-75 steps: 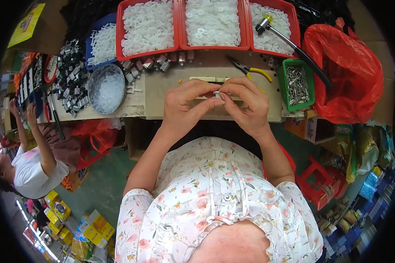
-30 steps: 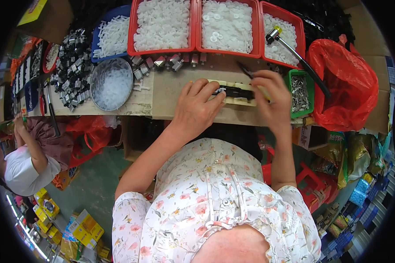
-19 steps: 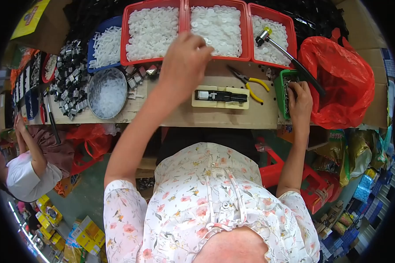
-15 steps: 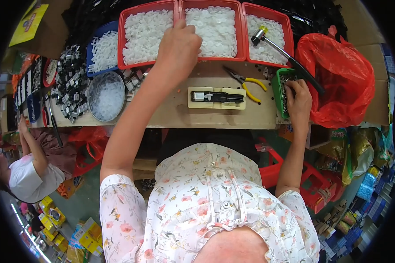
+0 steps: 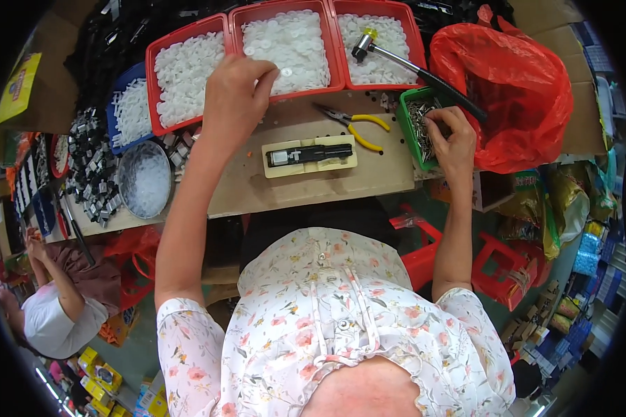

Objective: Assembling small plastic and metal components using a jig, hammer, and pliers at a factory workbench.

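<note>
My left hand (image 5: 238,90) is closed in a pinch at the near edge of the red tray of white discs (image 5: 285,48). Whatever lies between its fingertips is too small to make out. At the right, my right hand (image 5: 455,142) also pinches, over the green box (image 5: 405,132) of small metal pins (image 5: 420,119); what its fingertips hold is hidden. Between the hands, a black and silver part (image 5: 310,153) rests in a cream block (image 5: 285,171) on the table.
Yellow-handled pliers (image 5: 358,124) lie behind the block. A hammer (image 5: 417,71) lies across a red tray of white pieces (image 5: 375,69), beside a red plastic bag (image 5: 515,97). A bowl (image 5: 145,179) and metal-and-black parts (image 5: 94,167) are at left. Another person (image 5: 59,313) sits at far left.
My left hand has drawn back from the trays toward me, fingers pinched. My right hand has lifted slightly out of the pins. The whole view has shifted and tilted.
</note>
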Demonstrator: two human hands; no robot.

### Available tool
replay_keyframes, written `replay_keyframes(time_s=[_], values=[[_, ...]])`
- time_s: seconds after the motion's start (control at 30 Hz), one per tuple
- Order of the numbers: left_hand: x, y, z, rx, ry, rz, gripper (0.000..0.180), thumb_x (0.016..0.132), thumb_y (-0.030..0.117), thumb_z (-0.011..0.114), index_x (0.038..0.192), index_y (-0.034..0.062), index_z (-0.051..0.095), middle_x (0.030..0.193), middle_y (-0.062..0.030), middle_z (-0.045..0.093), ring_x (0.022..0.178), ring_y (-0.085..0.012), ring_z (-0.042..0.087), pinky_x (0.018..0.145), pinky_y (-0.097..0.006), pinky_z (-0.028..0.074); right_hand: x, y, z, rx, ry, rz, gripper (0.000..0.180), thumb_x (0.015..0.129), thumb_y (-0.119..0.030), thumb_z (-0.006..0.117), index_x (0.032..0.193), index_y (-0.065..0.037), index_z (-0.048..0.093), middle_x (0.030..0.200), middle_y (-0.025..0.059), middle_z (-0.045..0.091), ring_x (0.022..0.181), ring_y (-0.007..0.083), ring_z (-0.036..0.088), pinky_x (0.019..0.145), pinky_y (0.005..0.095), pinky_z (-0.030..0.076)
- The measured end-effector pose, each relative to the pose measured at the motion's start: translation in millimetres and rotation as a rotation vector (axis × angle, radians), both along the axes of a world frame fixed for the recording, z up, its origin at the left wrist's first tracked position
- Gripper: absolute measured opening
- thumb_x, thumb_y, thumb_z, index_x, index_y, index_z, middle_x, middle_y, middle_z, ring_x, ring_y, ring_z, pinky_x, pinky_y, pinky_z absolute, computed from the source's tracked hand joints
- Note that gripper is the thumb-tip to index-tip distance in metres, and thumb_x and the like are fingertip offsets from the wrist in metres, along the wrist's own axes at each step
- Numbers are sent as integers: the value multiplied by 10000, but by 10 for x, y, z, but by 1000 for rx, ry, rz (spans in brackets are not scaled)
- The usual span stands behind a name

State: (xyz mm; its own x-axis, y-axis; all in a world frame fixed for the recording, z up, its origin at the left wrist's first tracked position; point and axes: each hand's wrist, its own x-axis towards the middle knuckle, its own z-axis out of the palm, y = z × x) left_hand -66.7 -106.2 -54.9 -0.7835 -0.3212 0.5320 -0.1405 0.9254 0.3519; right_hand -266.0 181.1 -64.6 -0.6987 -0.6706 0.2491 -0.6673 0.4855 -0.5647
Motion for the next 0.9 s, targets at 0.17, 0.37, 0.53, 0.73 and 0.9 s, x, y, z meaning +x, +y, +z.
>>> replay_keyframes(time_s=[0.17, 0.37, 0.53, 0.73, 0.9], values=[[116, 487, -57, 1150, 109, 25, 150, 890, 80, 697, 986, -22, 749, 846, -46, 742, 650, -96, 639, 578, -255, 482, 364, -203, 133, -258, -174, -10, 103, 883, -8, 691, 970, 47, 686, 910, 52, 686, 828, 117, 647, 739, 258, 495], [202, 941, -155, 1475, 141, -5, 176, 906, 21, 693, 1066, -47, 720, 959, -69, 737, 863, -99, 683, 779, -230, 536, 896, -667, 52, -489, -330, 292, 116, 866, 79, 671, 978, 51, 682, 955, 97, 700, 897, 154, 657, 808, 269, 515], [288, 1074, -186, 1532, 206, 0, 169, 897, 10, 701, 1058, -36, 728, 960, -67, 736, 859, -92, 680, 778, -225, 539, 1034, -715, -30, -527, -322, 344, 135, 833, 96, 695, 958, 43, 691, 961, 119, 701, 948, 195, 660, 826, 280, 514], [265, 1154, -209, 1489, 254, 42, 168, 881, 69, 714, 1010, -32, 750, 834, 4, 715, 707, -29, 582, 633, -198, 485, 1030, -672, -68, -526, -294, 368, 118, 824, 91, 703, 930, 38, 700, 965, 120, 704, 932, 210, 670, 810, 299, 526], [262, 1183, -212, 1405, 250, 58, 182, 874, 75, 716, 1024, -22, 751, 833, -17, 726, 727, -38, 592, 638, -207, 489, 1017, -635, -125, -473, 68, 427, 209, 784, 67, 726, 975, -8, 685, 968, 132, 691, 853, 280, 678, 771, 339, 532]])
